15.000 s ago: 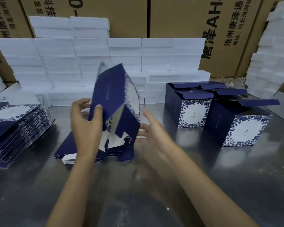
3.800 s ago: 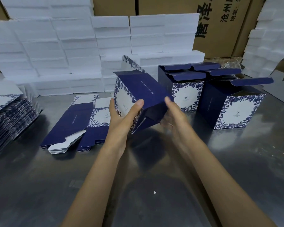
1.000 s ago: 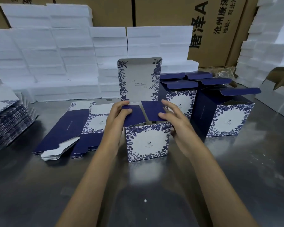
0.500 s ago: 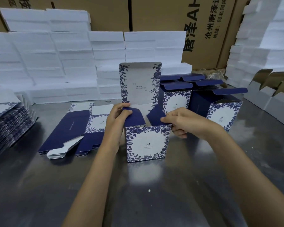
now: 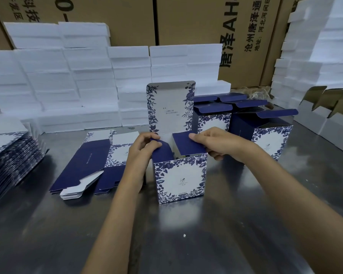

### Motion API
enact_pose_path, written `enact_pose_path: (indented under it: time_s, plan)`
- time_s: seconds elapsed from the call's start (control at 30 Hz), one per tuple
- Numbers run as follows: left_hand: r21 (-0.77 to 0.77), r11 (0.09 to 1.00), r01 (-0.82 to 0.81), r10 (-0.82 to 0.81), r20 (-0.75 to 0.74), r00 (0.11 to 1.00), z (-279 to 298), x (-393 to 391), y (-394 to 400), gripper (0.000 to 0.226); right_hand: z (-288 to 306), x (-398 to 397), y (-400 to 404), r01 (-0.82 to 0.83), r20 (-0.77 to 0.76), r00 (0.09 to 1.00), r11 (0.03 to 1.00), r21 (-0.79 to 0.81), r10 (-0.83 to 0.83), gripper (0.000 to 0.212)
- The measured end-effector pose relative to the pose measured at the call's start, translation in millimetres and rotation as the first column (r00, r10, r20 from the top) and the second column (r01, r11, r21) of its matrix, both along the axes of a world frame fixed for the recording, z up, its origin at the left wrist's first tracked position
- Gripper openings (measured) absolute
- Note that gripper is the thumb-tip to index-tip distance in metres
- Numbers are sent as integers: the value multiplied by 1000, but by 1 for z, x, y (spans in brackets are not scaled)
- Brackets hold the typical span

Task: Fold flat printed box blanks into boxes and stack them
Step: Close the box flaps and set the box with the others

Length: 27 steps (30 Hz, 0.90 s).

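Box (image 5: pixel 180 177) upright on steel table (image 5: pixel 216 234), just right of flat blanks (image 5: pixel 91 165). Left hand (image 5: pixel 142 153) pinching left dust flap (image 5: pixel 161 153), right hand (image 5: pixel 218 144) pinching right flap (image 5: pixel 188 144). Fold both inward level, then close rear lid (image 5: pixel 169 107).

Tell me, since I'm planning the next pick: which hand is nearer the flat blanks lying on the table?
Left. The left hand pinches the box's left flap right beside the blanks; the right hand holds the right flap, across the box from them.
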<state>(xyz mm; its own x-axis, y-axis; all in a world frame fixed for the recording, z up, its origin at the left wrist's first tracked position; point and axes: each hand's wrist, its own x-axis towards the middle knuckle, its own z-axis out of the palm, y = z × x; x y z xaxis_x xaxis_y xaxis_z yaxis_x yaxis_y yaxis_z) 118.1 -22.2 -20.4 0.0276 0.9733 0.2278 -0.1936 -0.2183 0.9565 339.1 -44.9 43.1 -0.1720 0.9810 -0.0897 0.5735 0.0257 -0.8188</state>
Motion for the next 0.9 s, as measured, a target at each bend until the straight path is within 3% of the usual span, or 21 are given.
enact_pose_path:
  time_s: [0.13, 0.27, 0.47, 0.67, 0.73, 0.83, 0.9]
  plan:
    - [21, 1000, 13, -13, -9, 1000, -2, -1, 3, 12, -4, 0, 3, -7, 44, 999, 1000, 24, 6, 42]
    - [22, 999, 25, -25, 3, 1000, -2, -2, 4, 11, 0, 3, 10, -18, 20, 1000, 1000, -10, 18, 52]
    - [1, 998, 62, -62, -1, 998, 0, 0, 1, 12, -10, -4, 21, 97, 90, 989, 978, 187, -116, 46]
    - [-10, 1000, 7, -5, 138, 990, 3, 1, 0, 42, -12, -1, 23, 160, 69, 981, 957, 243, -182, 40]
    - [14, 1000, 11, -12, 105, 994, 3, 0, 1, 51, -14, 0, 21, 231, -31, 972, 925, 301, -232, 17]
    - [28, 999, -36, 35, 46, 998, 3, 2, 0, 36, -15, 1, 17, 282, -227, 950, 897, 341, -213, 39]
    - [7, 995, -101, 101, 32, 994, 5, 3, 0, 18, -15, 0, 12, 303, -297, 933, 891, 338, -205, 42]
